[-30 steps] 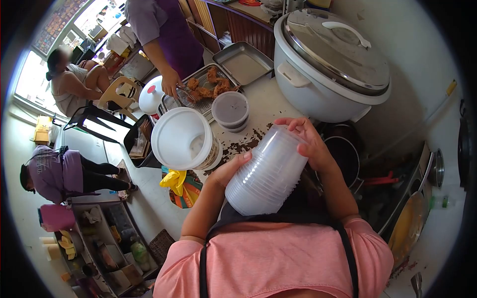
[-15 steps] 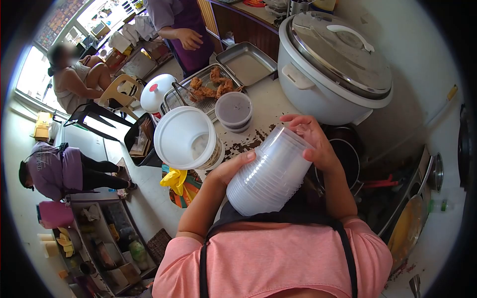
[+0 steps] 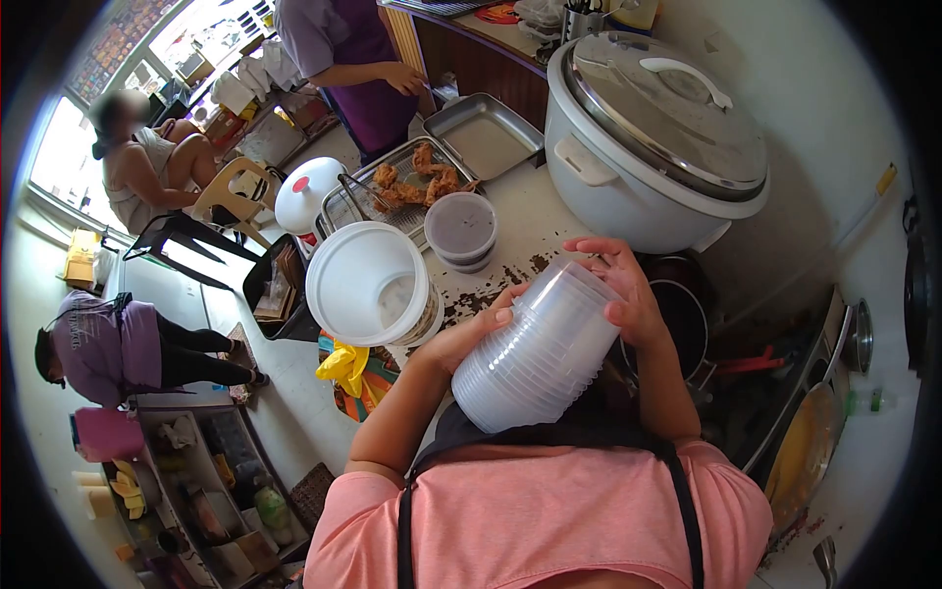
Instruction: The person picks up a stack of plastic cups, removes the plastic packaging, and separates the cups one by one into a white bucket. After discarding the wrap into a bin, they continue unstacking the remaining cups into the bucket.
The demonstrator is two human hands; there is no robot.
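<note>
A tilted stack of clear plastic tubs (image 3: 535, 358) rests against my apron, held between both hands. My left hand (image 3: 483, 332) grips its left side, thumb on the upper tubs. Around the closed end of the top tub curl the fingers of my right hand (image 3: 620, 290), thumb pressed to its side. Just beyond my left hand stands a large white tub (image 3: 358, 285) with its open mouth tipped toward me. Past the stack, lidded containers of dark contents (image 3: 461, 231) sit on the worn table (image 3: 520, 221).
Fried chicken (image 3: 422, 182) lies on a wire rack in a tray, beside a bare metal tray (image 3: 486, 128). A big rice cooker (image 3: 657, 137) stands at the right, with a dark pot (image 3: 677, 329) below. Several people are around: one at the counter (image 3: 348, 74), others at left.
The hands keep their hold on the stack, with only slight finger shifts. The person at the counter has moved a hand to the right and lower toward the counter's edge.
</note>
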